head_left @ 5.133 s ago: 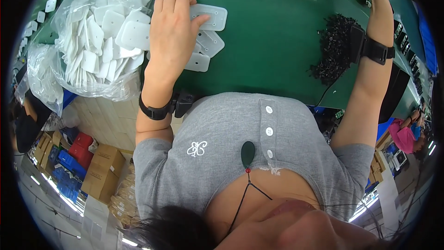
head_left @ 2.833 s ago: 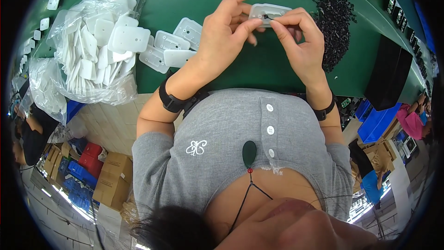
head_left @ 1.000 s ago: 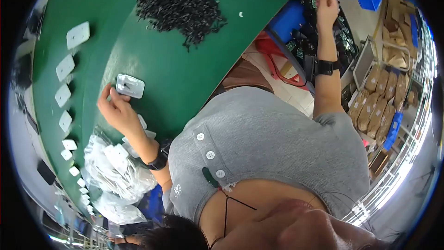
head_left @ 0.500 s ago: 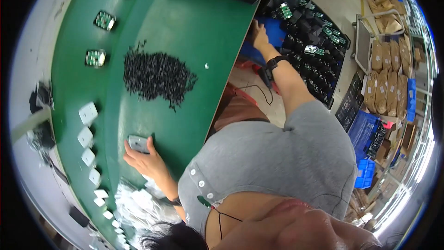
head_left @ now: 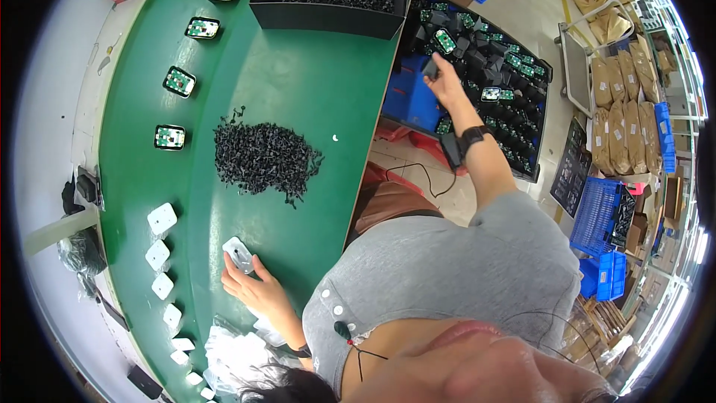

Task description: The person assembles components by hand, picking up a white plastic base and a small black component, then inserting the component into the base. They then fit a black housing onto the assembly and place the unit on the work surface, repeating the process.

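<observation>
White rounded-rectangular plastic cover (head_left: 239, 251): your left hand (head_left: 259, 292) has fingers clamped at its edges; hold level. Your right hand (head_left: 447, 87) has fingers clamped on a black angular piece (head_left: 430, 69); grip squarely.

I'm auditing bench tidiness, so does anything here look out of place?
One thing: a small white crescent-shaped scrap lies alone on the green tabletop, odd beside the loose heap of small black parts. What it is, I can't tell.

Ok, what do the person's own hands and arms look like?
No gloves on the left hand or right hand. Each wrist has a black band; the right one carries a dark, boxy unit. The right sleeve is short and grey.
</observation>
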The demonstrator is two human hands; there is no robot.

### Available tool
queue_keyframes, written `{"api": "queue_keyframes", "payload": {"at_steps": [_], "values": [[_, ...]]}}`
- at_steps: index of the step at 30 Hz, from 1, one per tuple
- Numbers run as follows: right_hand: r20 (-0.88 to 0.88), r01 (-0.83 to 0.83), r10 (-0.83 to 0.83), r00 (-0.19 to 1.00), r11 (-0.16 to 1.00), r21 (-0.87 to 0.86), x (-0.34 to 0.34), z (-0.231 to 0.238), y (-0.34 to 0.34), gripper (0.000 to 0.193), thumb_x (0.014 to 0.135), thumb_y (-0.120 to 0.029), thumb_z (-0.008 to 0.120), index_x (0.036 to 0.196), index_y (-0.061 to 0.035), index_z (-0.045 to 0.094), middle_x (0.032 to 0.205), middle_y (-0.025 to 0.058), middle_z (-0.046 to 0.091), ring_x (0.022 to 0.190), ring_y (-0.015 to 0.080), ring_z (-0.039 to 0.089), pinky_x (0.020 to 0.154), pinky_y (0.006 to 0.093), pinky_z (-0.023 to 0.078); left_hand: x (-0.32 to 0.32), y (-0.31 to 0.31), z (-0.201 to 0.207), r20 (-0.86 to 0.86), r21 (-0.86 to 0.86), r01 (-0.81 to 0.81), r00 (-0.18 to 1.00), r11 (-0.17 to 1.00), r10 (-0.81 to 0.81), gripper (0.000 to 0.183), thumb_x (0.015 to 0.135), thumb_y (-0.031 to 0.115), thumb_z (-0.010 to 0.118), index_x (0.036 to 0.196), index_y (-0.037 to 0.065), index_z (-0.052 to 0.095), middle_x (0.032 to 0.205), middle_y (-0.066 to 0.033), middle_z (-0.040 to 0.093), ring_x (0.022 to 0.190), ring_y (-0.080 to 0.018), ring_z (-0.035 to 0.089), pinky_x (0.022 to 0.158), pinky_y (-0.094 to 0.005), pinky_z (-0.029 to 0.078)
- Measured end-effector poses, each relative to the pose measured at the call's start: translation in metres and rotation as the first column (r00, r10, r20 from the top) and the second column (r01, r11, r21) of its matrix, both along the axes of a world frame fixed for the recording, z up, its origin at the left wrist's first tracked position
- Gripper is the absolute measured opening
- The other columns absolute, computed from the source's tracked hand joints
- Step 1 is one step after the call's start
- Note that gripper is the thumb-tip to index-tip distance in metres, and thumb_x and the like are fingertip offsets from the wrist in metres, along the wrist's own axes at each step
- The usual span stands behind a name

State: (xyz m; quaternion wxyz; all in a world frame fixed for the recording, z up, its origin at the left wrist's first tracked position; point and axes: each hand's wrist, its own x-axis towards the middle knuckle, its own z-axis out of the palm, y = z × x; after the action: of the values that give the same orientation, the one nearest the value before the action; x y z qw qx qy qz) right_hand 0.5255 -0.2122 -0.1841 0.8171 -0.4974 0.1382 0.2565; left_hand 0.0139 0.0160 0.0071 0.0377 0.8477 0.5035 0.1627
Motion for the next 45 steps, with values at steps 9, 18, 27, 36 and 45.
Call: {"api": "queue_keyframes", "payload": {"at_steps": [9, 18, 27, 36, 45], "values": [[0.787, -0.226, 0.54, 0.298, 0.841, -0.492, -0.135, 0.213, 0.086, 0.061, 0.081, -0.012, 0.074, 0.131, -0.0073, 0.039, 0.121, 0.0076, 0.049, 0.112, 0.0185, 0.05, 0.099, 0.0346, 0.042, -0.009, -0.002, 0.001, 0.139, -0.056, 0.011, 0.99, 0.998, -0.004, 0.058, 0.084, 0.013, 0.068, 0.138, 0.004, 0.047, 0.114, -0.0188, 0.054, 0.102, -0.0396, 0.05, 0.09, -0.0489, 0.041], [0.653, -0.603, 0.442, -0.615, 0.269, -0.751, -0.281, 0.197, 0.147, 0.057, 0.074, -0.019, 0.075, 0.127, -0.0087, 0.056, 0.117, 0.0153, 0.054, 0.104, 0.0318, 0.057, 0.088, 0.0421, 0.048, -0.016, -0.008, -0.014, 0.189, -0.013, -0.02, 0.982, 1.0, 0.023, 0.055, 0.083, 0.011, 0.069, 0.134, 0.001, 0.05, 0.118, -0.0218, 0.057, 0.11, -0.0409, 0.051, 0.097, -0.0483, 0.039], [0.476, -0.351, 0.537, -0.696, 0.324, -0.879, -0.28, 0.216, 0.154, 0.047, 0.075, -0.007, 0.073, 0.12, -0.0026, 0.06, 0.122, 0.0147, 0.058, 0.108, 0.0344, 0.056, 0.091, 0.0408, 0.048, -0.019, -0.011, -0.005, 0.261, -0.011, 0.016, 0.965, 1.0, -0.013, 0.059, 0.076, 0.0, 0.068, 0.133, 0.008, 0.054, 0.12, -0.0102, 0.061, 0.113, -0.0313, 0.055, 0.095, -0.0426, 0.041], [0.651, -0.488, 0.407, -0.641, 0.439, -0.754, -0.321, 0.229, 0.215, 0.039, 0.074, 0.0, 0.074, 0.112, -0.002, 0.065, 0.119, 0.0124, 0.066, 0.106, 0.0312, 0.062, 0.091, 0.0384, 0.05, -0.033, -0.007, -0.006, 0.512, -0.064, 0.048, 0.859, 0.997, -0.009, 0.06, 0.076, -0.009, 0.061, 0.133, 0.008, 0.052, 0.129, -0.0094, 0.058, 0.116, -0.0299, 0.055, 0.095, -0.0406, 0.043], [0.576, -0.467, 0.312, -0.756, 0.361, -0.808, -0.347, 0.213, 0.232, 0.039, 0.075, -0.001, 0.073, 0.112, -0.0035, 0.067, 0.116, 0.0092, 0.067, 0.103, 0.0282, 0.063, 0.088, 0.0363, 0.052, -0.04, -0.019, -0.009, 0.475, -0.107, 0.052, 0.88, 0.993, 0.005, 0.051, 0.08, -0.011, 0.046, 0.126, 0.007, 0.06, 0.133, -0.007, 0.06, 0.123, -0.028, 0.055, 0.1, -0.0374, 0.043]]}}
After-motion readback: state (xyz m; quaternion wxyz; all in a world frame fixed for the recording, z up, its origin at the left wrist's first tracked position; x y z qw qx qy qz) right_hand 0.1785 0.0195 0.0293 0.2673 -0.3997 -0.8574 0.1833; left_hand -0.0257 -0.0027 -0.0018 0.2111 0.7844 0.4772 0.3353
